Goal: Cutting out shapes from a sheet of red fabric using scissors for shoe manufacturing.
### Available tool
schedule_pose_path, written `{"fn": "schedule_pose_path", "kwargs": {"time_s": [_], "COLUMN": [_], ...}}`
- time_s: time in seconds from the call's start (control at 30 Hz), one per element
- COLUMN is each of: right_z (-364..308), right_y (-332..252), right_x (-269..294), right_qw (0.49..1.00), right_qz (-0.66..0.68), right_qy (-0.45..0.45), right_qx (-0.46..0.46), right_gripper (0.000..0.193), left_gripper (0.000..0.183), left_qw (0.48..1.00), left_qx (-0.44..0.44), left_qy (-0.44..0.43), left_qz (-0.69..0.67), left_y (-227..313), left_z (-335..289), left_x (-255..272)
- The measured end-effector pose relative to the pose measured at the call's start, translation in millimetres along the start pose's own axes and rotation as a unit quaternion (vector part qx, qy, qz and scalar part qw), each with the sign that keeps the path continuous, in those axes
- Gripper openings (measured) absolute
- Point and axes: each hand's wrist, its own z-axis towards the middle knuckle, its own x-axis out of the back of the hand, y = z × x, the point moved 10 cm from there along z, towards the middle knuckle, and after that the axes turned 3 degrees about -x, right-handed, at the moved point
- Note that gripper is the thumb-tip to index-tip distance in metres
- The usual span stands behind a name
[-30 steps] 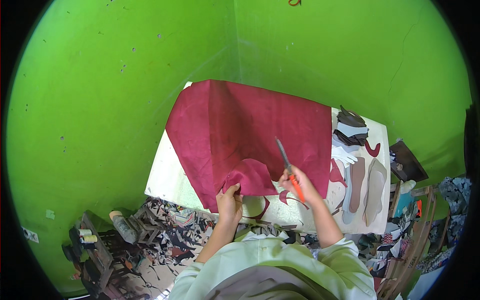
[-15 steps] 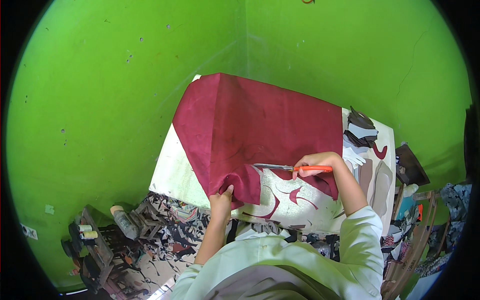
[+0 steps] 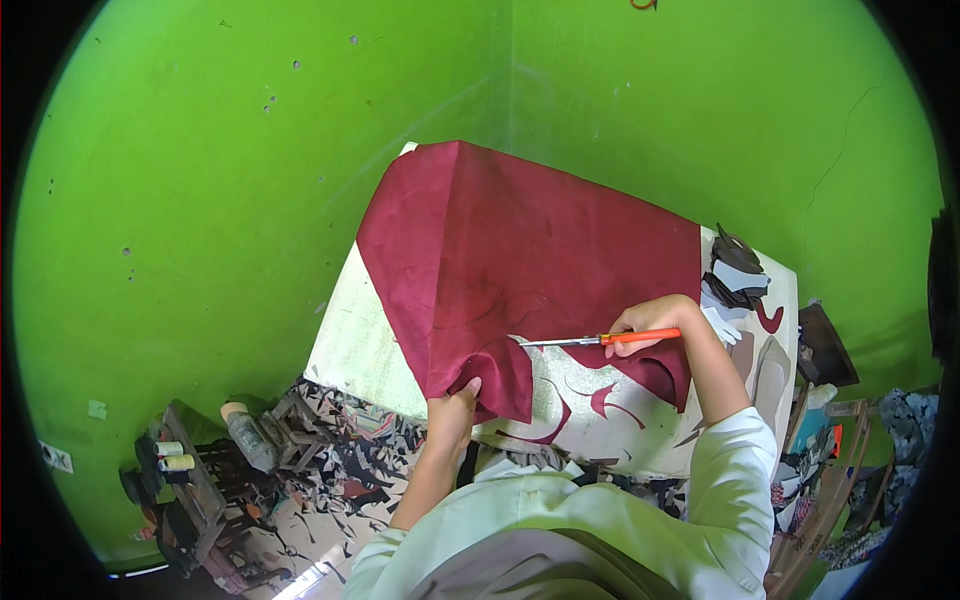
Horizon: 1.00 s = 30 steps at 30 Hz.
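A large maroon sheet, like synthetic leather, lies over a pale table. Orange-handled scissors are gripped in my right hand, their blades pointing left into a cut in the sheet. Whether the blades are parted is hard to make out. My left hand pinches the sheet's near edge, thumb on top, and a flap curls up beside it. Thin curved maroon offcuts lie on the bare tabletop below the scissors.
Dark cut pieces are stacked at the table's right, beside a maroon curved piece and grey sole-shaped pieces. Green walls meet behind the table. Scraps, a wooden stool and thread spools are at lower left.
The whole view has shifted slightly, so the table sits further right. The scissors' tips sit slightly lower in the picture. Both hands keep their holds.
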Motion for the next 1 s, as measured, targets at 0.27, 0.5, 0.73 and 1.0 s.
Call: {"fn": "schedule_pose_path", "kwargs": {"time_s": [0.27,0.5,0.73,1.0], "right_z": [15.6,25.7,-12.9,-15.6], "right_y": [-43.9,-46.6,-82.8,-48.9], "right_x": [-4.2,4.9,2.7,-9.9], "right_qw": [0.988,0.984,0.983,0.985], "right_qz": [0.128,0.102,0.072,0.077], "right_qy": [-0.028,0.045,0.028,0.033], "right_qx": [0.080,0.142,0.168,0.149], "right_gripper": [0.035,0.034,0.038,0.046], "left_gripper": [0.034,0.042,0.033,0.032], "left_qw": [1.000,1.000,0.993,0.990], "left_qx": [-0.006,0.012,-0.116,-0.115], "left_qy": [0.007,-0.026,-0.030,0.038], "left_qz": [-0.018,-0.011,-0.001,-0.076], "left_y": [-11.2,-13.6,10.5,7.6], "left_z": [1.9,-2.6,-2.4,3.3], "left_x": [0.9,-5.5,-15.2,-7.9]}}
